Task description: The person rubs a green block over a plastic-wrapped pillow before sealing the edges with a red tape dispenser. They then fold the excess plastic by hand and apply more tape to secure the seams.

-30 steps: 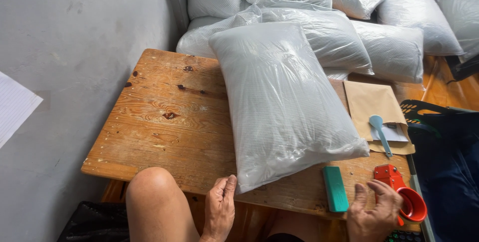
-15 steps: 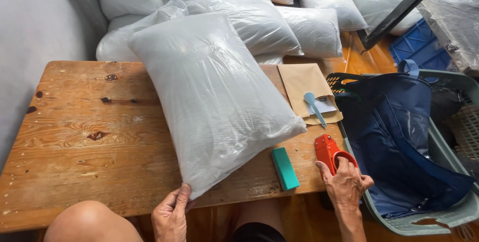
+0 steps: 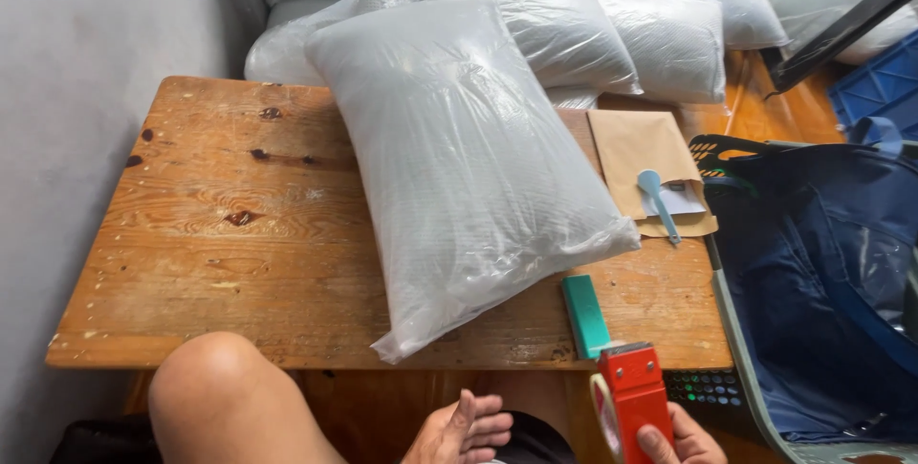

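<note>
One plastic-wrapped pillow (image 3: 459, 167) is lying across the wooden table (image 3: 210, 234) in front of me, its near corner hanging just past the near edge. At least five more wrapped pillows (image 3: 612, 33) are piling up beyond the far edge, though I cannot count those cut off at the top. On the right part of the table I am seeing one brown envelope (image 3: 645, 163) with one pale blue scoop (image 3: 657, 201) lying on it, and one green block (image 3: 584, 315) near the edge. My right hand (image 3: 674, 440) is gripping the one red tape dispenser (image 3: 631, 407), fingers wrapping around its handle low at the near right, just nearer than the green block; the thumb is pressing on its front. My left hand (image 3: 459, 435) is hanging open and empty, fingers loosely spread, palm turned up, just left of the dispenser and touching nothing. One bare knee (image 3: 220, 397) is rising at the near left. One dark blue bag (image 3: 822, 282) is sitting in one basket (image 3: 741, 330) to the right.
</note>
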